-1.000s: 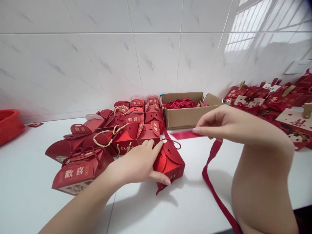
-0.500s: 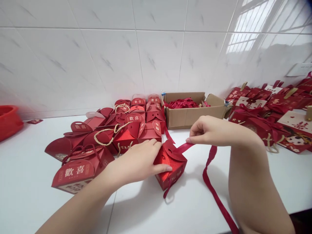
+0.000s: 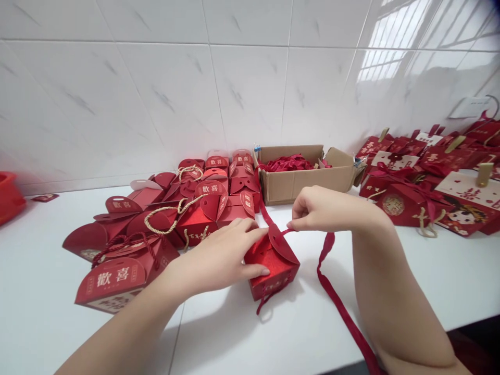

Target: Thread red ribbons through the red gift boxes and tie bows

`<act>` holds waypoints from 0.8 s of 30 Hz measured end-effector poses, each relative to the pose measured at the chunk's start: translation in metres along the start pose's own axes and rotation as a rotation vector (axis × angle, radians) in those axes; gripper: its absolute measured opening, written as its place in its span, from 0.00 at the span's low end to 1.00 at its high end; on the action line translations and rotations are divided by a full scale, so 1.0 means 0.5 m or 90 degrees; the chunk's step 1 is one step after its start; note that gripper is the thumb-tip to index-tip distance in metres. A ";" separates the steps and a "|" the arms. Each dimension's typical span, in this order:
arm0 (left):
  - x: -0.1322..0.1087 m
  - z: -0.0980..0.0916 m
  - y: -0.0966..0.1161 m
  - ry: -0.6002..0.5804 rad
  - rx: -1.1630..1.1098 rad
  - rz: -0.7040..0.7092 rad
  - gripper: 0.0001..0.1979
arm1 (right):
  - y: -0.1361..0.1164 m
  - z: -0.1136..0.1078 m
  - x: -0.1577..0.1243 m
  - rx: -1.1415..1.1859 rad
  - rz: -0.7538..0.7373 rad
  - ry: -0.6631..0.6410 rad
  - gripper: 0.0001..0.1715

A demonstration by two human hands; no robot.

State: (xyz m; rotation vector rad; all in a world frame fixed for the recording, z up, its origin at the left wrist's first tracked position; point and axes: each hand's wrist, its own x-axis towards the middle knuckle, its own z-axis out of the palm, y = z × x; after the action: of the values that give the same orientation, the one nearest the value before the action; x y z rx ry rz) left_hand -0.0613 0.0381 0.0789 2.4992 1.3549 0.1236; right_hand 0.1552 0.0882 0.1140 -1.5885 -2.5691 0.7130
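A small red gift box (image 3: 273, 260) sits on the white table, its flaps folded over the top and a dark red cord hanging from its front. My left hand (image 3: 230, 255) is wrapped over the box's left side, thumb on the front face. At the upper right of the box, my right hand (image 3: 312, 211) pinches a dark red ribbon (image 3: 336, 297). A short stretch of it runs between the fingertips and a flap of the box. The long part hangs down past the wrist to the table's front edge. Another stretch leads back toward the cardboard box.
Several red gift boxes (image 3: 125, 281), some with cord handles, crowd the left and middle. An open cardboard box (image 3: 300, 185) with red ribbon stands by the tiled wall. Finished-looking red bags and boxes (image 3: 464, 192) cluster at right. A red basin (image 3: 10, 198) is far left.
My right hand has moved slightly left, closer to the gift box, and the ribbon between them is shorter and narrower. The gift box has turned a little under my left hand.
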 end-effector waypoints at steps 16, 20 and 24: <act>0.049 0.030 -0.009 0.112 -0.226 0.020 0.09 | 0.010 0.003 0.001 -0.046 -0.014 -0.044 0.14; 0.049 0.022 -0.008 0.145 -0.301 0.026 0.07 | 0.010 0.008 0.002 -0.006 -0.102 0.027 0.18; 0.035 -0.001 0.000 0.174 -0.450 0.020 0.08 | 0.002 0.012 0.016 0.114 -0.248 -0.014 0.21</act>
State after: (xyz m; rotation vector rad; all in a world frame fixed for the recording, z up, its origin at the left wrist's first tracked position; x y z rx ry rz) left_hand -0.0518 0.0531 0.0784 1.9409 1.0983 0.8222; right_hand 0.1504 0.0933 0.1068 -0.9925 -2.6249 0.8865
